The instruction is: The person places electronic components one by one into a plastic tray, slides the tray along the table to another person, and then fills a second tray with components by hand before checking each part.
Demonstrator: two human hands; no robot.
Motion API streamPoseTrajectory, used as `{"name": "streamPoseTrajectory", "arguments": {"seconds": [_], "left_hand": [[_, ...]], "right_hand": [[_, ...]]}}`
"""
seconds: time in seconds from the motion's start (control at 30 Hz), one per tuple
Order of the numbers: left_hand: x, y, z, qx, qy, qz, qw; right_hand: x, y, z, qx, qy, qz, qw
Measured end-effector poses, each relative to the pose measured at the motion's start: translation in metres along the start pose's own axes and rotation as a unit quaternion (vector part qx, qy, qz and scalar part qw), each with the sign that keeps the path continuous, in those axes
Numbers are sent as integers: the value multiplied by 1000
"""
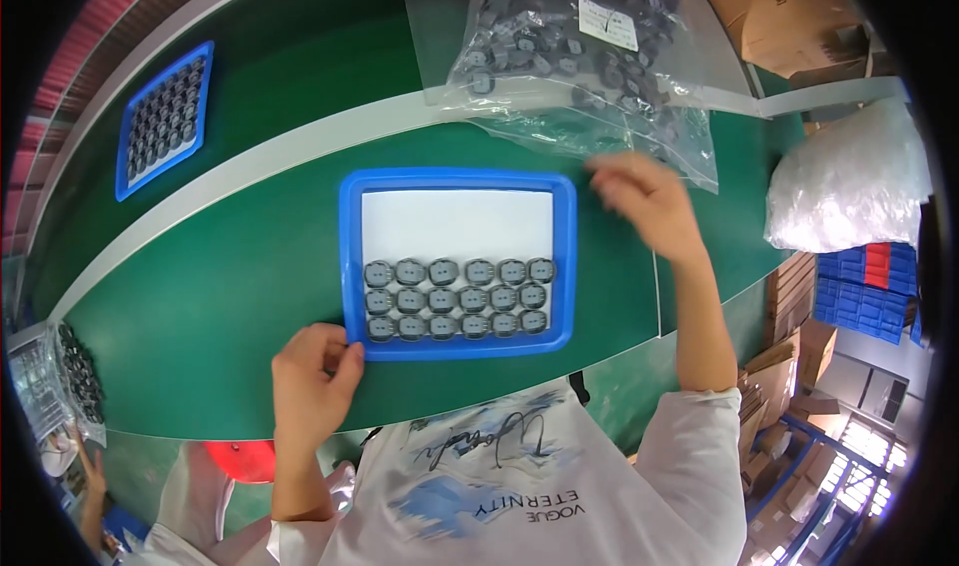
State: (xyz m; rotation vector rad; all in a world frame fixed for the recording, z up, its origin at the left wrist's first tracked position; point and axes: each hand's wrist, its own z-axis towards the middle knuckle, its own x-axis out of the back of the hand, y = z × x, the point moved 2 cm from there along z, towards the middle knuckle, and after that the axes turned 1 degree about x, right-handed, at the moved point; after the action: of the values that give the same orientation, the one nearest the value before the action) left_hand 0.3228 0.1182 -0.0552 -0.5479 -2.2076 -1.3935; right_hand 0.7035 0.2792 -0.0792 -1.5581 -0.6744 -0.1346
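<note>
A blue tray lies on the green table in front of me, its bottom lined with a white sheet. Three rows of small grey-black plastic parts fill its near half, set side by side; the far half shows bare sheet. My left hand is at the tray's near left corner, fingers curled and thumb against the rim. To the right of the tray, my right hand hangs near the clear plastic bag of similar loose parts. Its fingertips are smeared by motion, hiding whether they hold anything.
Another blue tray with such parts stands at the far left, beyond a pale raised strip. A bag of dark parts lies at the left end. Cardboard, a translucent plastic bundle and blue crates are at the right.
</note>
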Motion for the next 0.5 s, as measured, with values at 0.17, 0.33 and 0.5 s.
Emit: {"name": "streamPoseTrajectory", "arguments": {"seconds": [0.17,0.33,0.5], "left_hand": [[-22,27,46,-119,-12,19,993],[-57,47,55,-122,2,38,992],[-74,48,30,-67,-38,50,996]], "right_hand": [[63,64,4,48,294,-474,829],[80,93,50,97,300,-432,845],[63,74,72,122,251,-397,874]]}}
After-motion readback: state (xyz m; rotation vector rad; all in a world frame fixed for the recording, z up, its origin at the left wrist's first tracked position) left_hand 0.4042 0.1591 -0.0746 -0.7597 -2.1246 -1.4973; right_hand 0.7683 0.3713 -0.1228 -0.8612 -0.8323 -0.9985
